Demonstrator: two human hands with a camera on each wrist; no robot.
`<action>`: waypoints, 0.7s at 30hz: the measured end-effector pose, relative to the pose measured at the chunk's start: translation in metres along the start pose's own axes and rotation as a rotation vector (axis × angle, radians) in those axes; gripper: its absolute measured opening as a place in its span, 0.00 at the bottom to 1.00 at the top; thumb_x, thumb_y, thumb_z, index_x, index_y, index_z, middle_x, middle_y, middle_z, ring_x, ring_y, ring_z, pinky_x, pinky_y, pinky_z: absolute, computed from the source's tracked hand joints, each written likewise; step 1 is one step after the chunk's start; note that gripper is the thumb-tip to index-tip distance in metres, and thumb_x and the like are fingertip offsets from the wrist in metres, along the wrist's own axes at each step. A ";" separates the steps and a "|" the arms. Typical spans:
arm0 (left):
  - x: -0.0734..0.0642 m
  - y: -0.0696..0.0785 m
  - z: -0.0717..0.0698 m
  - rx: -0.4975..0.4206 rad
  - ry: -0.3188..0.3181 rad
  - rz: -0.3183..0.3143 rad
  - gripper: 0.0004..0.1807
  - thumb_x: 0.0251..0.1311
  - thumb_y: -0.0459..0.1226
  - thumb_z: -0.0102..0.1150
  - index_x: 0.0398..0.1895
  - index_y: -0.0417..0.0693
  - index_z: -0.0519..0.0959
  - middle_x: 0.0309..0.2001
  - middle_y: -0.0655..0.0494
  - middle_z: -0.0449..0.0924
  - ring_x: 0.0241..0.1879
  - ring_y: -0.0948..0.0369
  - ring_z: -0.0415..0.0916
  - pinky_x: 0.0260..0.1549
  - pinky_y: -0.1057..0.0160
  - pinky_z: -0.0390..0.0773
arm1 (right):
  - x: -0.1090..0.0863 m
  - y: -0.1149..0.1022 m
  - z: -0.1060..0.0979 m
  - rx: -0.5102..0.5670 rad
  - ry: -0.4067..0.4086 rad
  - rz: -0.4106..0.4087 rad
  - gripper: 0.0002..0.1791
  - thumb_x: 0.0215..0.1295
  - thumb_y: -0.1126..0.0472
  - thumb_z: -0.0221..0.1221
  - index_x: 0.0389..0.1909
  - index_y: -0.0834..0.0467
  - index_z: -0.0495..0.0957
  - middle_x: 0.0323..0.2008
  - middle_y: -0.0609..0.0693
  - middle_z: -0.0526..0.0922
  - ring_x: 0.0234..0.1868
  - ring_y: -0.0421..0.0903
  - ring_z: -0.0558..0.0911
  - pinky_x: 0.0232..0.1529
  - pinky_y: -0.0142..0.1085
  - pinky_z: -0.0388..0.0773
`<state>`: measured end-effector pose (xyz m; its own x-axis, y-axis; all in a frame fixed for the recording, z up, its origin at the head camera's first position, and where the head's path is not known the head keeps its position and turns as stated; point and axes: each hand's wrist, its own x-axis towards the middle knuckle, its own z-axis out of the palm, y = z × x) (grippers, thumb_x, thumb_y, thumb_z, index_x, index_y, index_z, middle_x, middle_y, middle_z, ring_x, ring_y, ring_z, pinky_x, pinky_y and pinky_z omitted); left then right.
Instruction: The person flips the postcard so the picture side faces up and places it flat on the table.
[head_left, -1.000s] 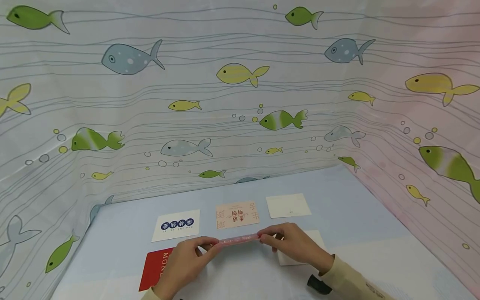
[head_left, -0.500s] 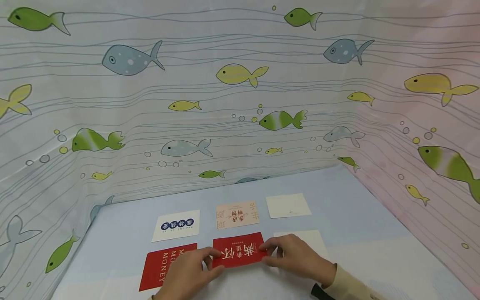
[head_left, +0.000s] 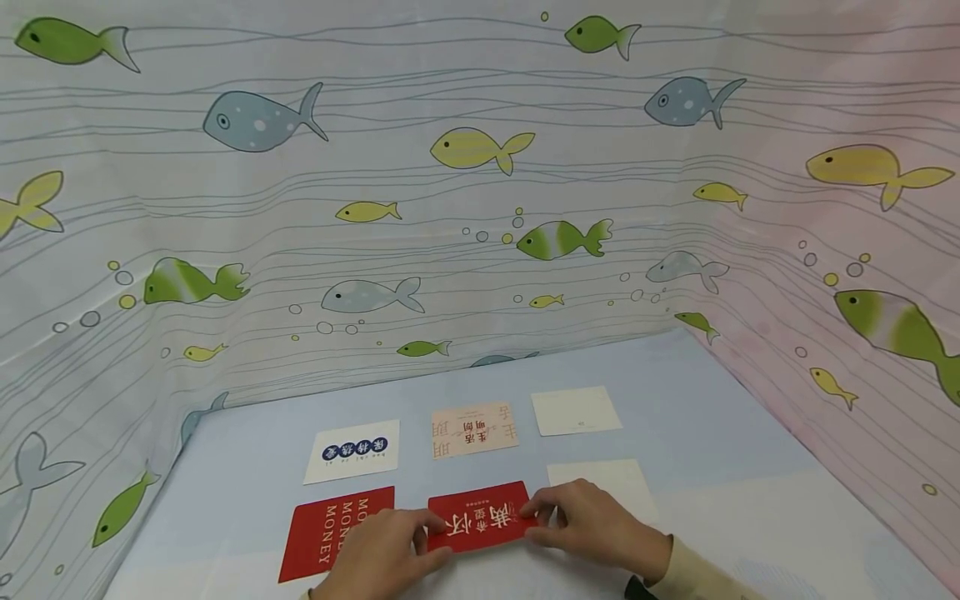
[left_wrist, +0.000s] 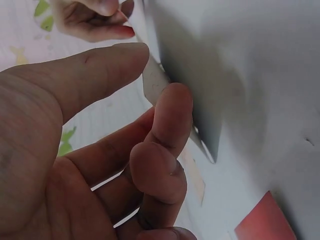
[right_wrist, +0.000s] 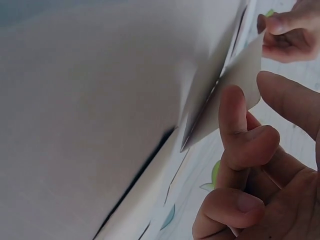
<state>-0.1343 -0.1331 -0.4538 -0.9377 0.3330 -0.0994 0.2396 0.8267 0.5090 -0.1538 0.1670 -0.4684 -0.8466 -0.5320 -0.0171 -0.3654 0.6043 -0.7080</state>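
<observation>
A red card [head_left: 478,518] with white Chinese characters is held between both hands, low over the table. My left hand [head_left: 386,552] pinches its left end, and my right hand [head_left: 596,527] pinches the right end. Both wrist views show the card's pale underside [right_wrist: 244,75]; it tilts, one long edge at or close to the tabletop. Whether that edge touches cannot be told. Partly behind the left hand lies another red card [head_left: 315,533] printed MONEY. A white card [head_left: 611,479] lies partly behind the right hand.
Farther back lies a row of cards: a white one with blue circles [head_left: 352,452], a pink one with red characters [head_left: 475,430] and a plain white one [head_left: 577,411]. A fish-patterned curtain [head_left: 450,250] encloses the pale blue table [head_left: 675,400]. Something dark [head_left: 637,588] shows near the right sleeve.
The held card, edge-on to the head camera a second ago, has turned its red printed face up. Since then both hands have brought it down and nearer to me.
</observation>
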 end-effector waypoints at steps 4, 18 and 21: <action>0.000 0.000 0.001 -0.012 -0.012 -0.012 0.23 0.47 0.53 0.77 0.44 0.53 0.88 0.22 0.70 0.74 0.21 0.69 0.69 0.23 0.66 0.73 | 0.001 0.002 0.001 0.004 -0.002 -0.007 0.12 0.62 0.49 0.71 0.44 0.49 0.87 0.29 0.30 0.79 0.26 0.32 0.74 0.28 0.29 0.73; 0.007 -0.007 0.001 -0.012 -0.016 0.018 0.23 0.49 0.53 0.76 0.45 0.52 0.88 0.25 0.71 0.78 0.23 0.70 0.70 0.25 0.66 0.75 | 0.006 0.005 0.002 0.000 -0.021 0.002 0.12 0.64 0.52 0.69 0.45 0.53 0.87 0.28 0.31 0.78 0.28 0.32 0.74 0.30 0.29 0.74; 0.009 -0.008 0.002 -0.022 -0.027 0.021 0.21 0.52 0.52 0.75 0.45 0.51 0.88 0.25 0.71 0.78 0.23 0.70 0.70 0.26 0.65 0.74 | 0.008 0.005 0.002 0.002 -0.024 0.008 0.13 0.64 0.52 0.69 0.45 0.53 0.87 0.28 0.31 0.78 0.28 0.32 0.75 0.30 0.29 0.74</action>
<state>-0.1447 -0.1359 -0.4605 -0.9253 0.3627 -0.1109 0.2536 0.8092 0.5300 -0.1614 0.1647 -0.4737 -0.8400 -0.5412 -0.0399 -0.3578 0.6075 -0.7091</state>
